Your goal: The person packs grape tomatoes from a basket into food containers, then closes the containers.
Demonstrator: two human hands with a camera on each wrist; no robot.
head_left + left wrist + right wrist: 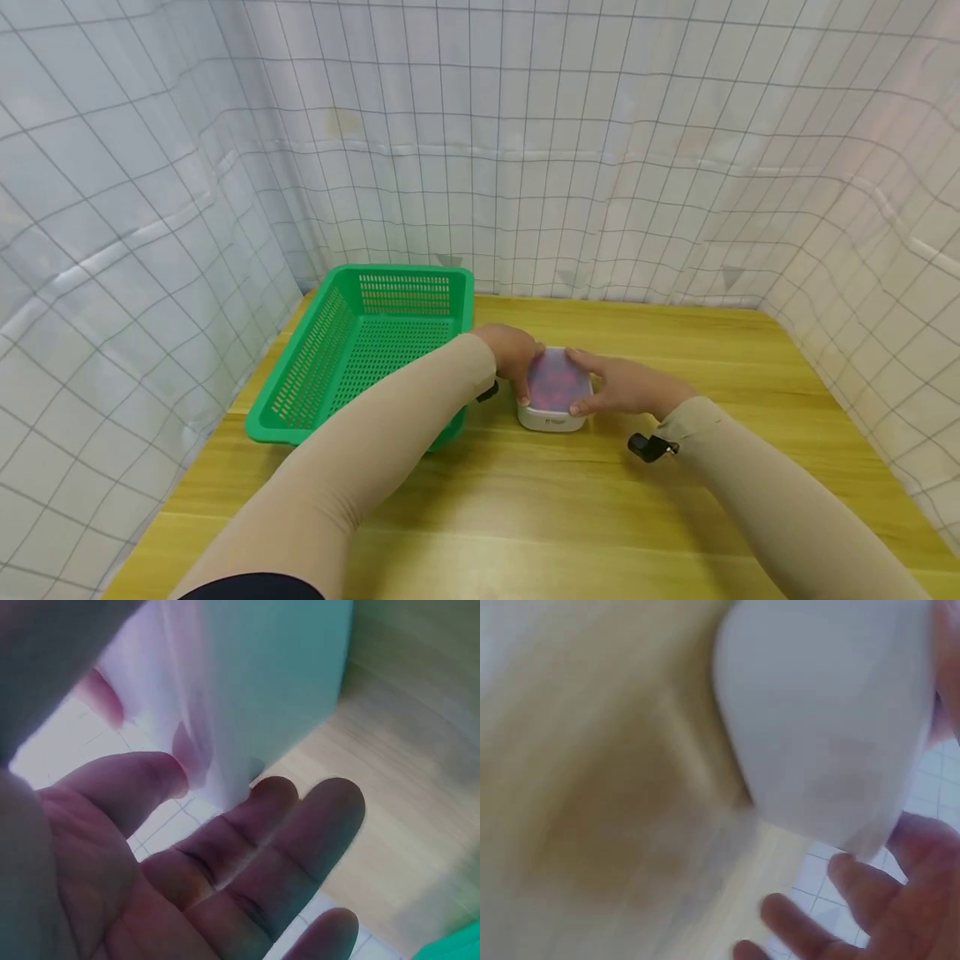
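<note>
A white food container (552, 421) with a translucent lid (561, 379) stands on the table; red and pink contents show blurrily through the lid. My left hand (512, 354) grips its left side, thumb and forefinger at the lid's edge. On the opposite side my right hand (630, 385) holds the container, thumb near the front corner and forefinger near the back one. In the left wrist view the thumb touches the container wall (262, 675), while other fingers extend below it. The right wrist view shows the container's smooth side (825, 712) with fingers at its corner.
A green plastic basket (300, 367) with slotted walls stands left of the container, partly behind my left forearm. The yellow wooden table (510, 517) is bordered by white grid-patterned curtains (525, 167) at the back and both sides.
</note>
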